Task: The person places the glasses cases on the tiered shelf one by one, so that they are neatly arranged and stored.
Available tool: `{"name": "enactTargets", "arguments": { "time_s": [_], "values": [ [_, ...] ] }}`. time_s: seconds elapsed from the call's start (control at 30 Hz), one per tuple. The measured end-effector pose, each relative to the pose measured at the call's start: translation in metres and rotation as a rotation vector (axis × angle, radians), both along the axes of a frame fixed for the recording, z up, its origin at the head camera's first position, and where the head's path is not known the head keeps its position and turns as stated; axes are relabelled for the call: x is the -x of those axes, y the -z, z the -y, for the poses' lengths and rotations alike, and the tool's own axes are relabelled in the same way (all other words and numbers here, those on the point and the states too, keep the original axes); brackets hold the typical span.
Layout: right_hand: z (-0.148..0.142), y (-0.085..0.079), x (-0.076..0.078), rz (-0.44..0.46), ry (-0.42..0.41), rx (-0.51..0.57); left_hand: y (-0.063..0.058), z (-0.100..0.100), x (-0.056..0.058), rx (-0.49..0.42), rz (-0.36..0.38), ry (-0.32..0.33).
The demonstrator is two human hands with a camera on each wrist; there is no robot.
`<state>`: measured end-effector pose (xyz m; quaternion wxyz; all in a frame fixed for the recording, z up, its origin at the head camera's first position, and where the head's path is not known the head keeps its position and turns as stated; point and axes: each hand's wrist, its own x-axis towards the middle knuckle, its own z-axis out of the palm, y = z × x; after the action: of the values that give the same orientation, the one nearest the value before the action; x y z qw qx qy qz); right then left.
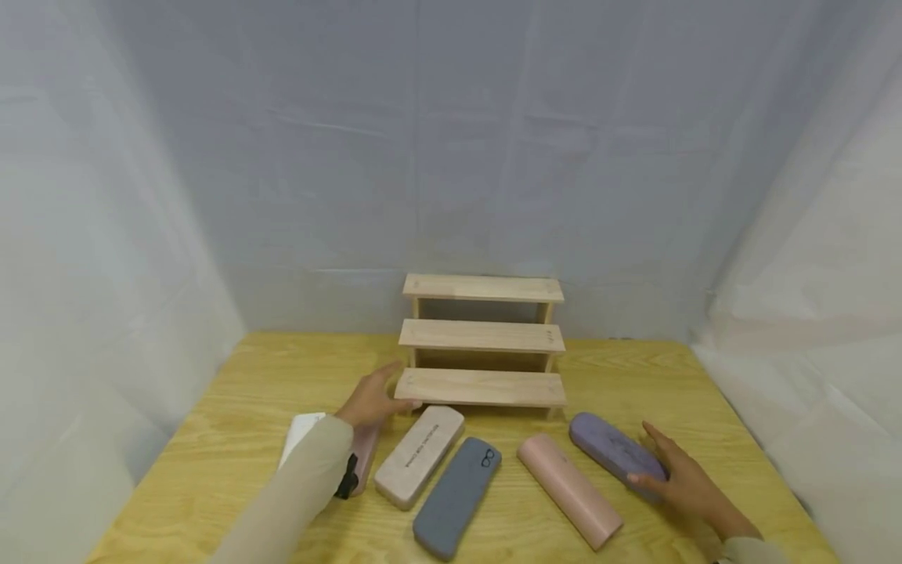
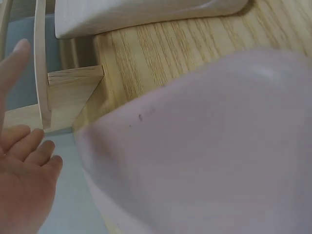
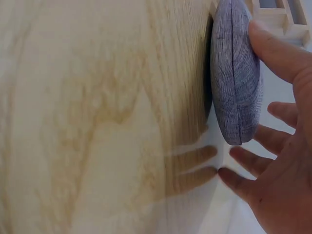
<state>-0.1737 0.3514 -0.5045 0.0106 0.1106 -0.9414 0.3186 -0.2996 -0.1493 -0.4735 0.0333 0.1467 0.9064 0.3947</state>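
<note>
My left hand is at the left end of the lowest step of a small three-step wooden stand. In the left wrist view its thumb is extended and its fingers are slightly bent beside the stand's end; no grip shows. A pink case lies partly hidden under that forearm and fills much of the left wrist view. On the right, my right hand is at the near end of a purple glasses case, fingers spread. The right wrist view has the thumb against or very near the case.
Between the hands lie a pale case with lettering, a blue-grey case with a glasses mark and a rose-pink case. A white item shows behind the left sleeve. Pale sheeting surrounds the wood-grain table.
</note>
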Motion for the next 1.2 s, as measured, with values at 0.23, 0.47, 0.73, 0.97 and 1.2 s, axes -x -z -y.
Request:
{"name": "enactTargets", "arguments": {
  "time_s": [0.23,0.47,0.73,0.97,1.2],
  "values": [
    [0.002,0.003,-0.001,-0.005,0.005,-0.040,0.002,-0.001,0.004,0.001,0.000,-0.020],
    [0.002,0.006,0.001,-0.049,0.029,-0.032,0.004,0.000,0.010,-0.047,0.033,-0.053],
    [0.003,0.006,0.002,0.000,0.071,-0.003,0.005,0.000,0.009,-0.068,0.047,-0.056],
    [0.003,0.006,-0.002,0.017,0.107,0.032,0.007,-0.001,0.009,-0.114,0.073,-0.062],
    [0.001,-0.003,-0.003,0.017,0.130,0.048,0.009,-0.002,0.010,-0.173,0.093,-0.058]
  ]
}}
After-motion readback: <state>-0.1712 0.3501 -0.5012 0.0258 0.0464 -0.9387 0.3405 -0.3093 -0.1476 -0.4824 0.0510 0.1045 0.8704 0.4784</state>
